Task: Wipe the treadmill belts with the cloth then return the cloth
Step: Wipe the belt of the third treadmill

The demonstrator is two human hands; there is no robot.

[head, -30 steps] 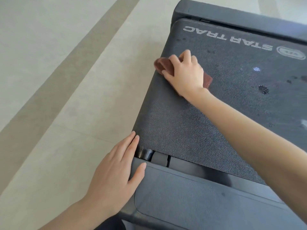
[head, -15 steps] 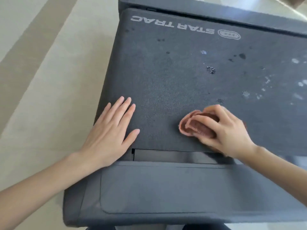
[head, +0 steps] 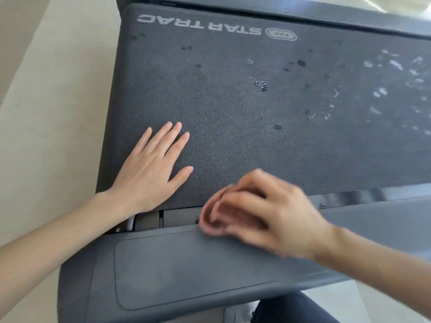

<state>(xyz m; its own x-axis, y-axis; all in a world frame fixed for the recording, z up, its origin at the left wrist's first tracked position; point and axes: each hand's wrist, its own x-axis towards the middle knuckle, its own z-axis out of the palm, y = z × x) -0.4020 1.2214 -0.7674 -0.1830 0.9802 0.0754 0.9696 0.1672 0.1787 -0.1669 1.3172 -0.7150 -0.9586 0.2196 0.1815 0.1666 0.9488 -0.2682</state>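
The dark textured treadmill belt fills the upper frame, with white "STAR TRAC" lettering at its far end and wet spots and pale smears toward the right. My left hand lies flat on the belt's near left corner, fingers straight. My right hand, blurred by motion, grips a bunched reddish-brown cloth at the belt's near edge, where it meets the rear cover. Most of the cloth is hidden under my fingers.
The grey plastic rear cover spans the bottom of the view. A gap with a roller end shows between belt and cover. Pale tiled floor lies to the left. A dark side rail runs along the far edge.
My right hand has dragged the cloth from the belt's far left part down to its near edge and onto the cover's rim. My left hand moved from the corner onto the belt.
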